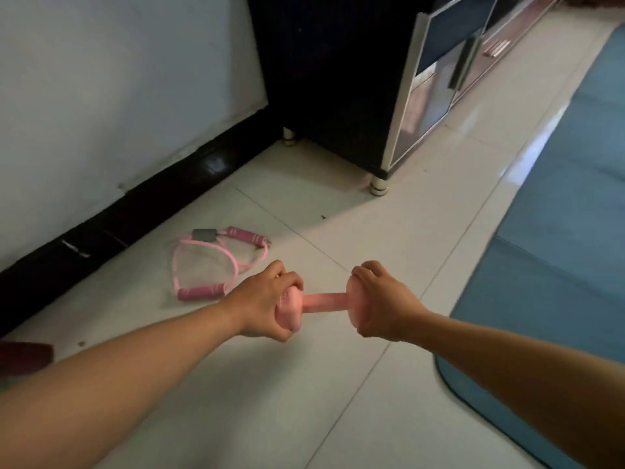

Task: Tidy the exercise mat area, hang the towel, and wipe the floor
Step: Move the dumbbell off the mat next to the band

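1. The pink dumbbell [323,301] is level between both hands, over tile just left of the blue mat [558,231]. The left hand [270,301] is curled round one head, the right hand [378,301] round the other.
2. I'd carry it low and level (those heads look slick) and set it down gently.
3. There's open tile nearby. The pink resistance band [206,262] lies to the left by the baseboard [135,211], and the cabinet [338,79] stands at the far side.

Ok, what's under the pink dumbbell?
Below the pink dumbbell only bare white floor tile shows. The left hand and right hand cover both ends, hiding whether they touch it.
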Motion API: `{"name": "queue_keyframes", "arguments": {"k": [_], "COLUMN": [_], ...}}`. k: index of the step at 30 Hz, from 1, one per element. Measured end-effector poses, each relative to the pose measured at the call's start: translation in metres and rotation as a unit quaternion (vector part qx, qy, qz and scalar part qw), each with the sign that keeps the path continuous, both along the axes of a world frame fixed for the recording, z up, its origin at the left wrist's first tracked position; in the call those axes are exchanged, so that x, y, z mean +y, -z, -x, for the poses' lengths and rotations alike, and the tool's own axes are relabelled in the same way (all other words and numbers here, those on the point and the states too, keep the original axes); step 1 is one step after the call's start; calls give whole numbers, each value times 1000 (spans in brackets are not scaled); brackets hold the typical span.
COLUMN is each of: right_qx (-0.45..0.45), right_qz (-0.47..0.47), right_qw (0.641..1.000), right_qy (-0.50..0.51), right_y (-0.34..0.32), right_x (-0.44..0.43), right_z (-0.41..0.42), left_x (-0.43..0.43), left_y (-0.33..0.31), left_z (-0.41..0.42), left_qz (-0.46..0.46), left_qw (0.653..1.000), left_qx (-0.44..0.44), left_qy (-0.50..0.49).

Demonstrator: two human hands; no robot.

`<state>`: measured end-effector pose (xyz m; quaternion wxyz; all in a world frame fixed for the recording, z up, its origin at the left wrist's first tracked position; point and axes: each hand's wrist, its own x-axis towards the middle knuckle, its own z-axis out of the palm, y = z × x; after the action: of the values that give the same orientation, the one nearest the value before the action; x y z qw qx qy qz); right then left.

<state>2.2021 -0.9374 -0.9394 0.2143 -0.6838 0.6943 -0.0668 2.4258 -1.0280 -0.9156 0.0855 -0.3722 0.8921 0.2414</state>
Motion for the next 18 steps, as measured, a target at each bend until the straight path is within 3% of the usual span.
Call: {"name": "queue_keyframes", "arguments": {"k": [3, 7, 18], "right_qx": [48, 25, -12], "right_qz": [-35, -88, -78], "right_qw": [996, 993, 996], "right_qy": [-59, -78, -45], "right_y": [32, 58, 22], "right_x": [-14, -27, -39], "right_z": [-36, -53, -67], "left_x": [0, 2, 5], "left_y": [35, 74, 89], "left_z": [-37, -64, -78], "left_qz": [-25, -44, -25], "left_qw": [999, 997, 986], "left_qx": [-9, 1, 79], "left_qy": [-30, -69, -142]}}
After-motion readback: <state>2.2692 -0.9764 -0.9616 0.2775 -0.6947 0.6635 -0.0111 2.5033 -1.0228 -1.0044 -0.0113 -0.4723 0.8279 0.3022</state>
